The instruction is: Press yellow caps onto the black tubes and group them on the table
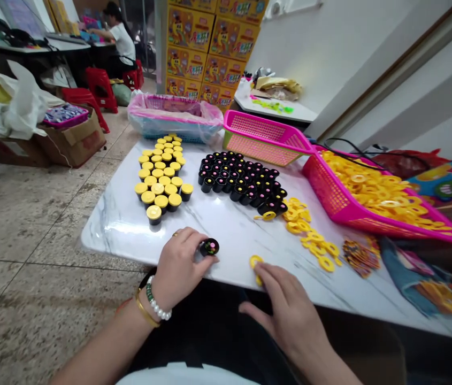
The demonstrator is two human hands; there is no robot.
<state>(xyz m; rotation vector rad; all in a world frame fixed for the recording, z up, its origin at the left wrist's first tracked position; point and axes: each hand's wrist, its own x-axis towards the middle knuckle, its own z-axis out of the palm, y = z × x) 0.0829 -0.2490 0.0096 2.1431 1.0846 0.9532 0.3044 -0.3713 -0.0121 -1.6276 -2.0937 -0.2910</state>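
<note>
My left hand (181, 260) holds a small black cup (210, 247) between thumb and fingers at the table's near edge. A pink bit and some green show inside the cup. My right hand (290, 305) has its fingertips on a yellow ring-shaped plastic piece (256, 261) lying near the edge, its thumb held apart below. Left of centre stand several black cups with yellow lids (161, 201). Beyond my hands is a cluster of open black cups (242, 179) with pink or yellow bits inside. Loose yellow ring pieces (309, 238) lie right of them.
A pink basket (330, 195) heaped with yellow pieces stands at the right. Another pink basket (266, 128) and a plastic-lined basket (175, 120) line the back. Small printed packets (360, 256) lie at the right. A person (123, 43) sits at a far desk near red stools (101, 88).
</note>
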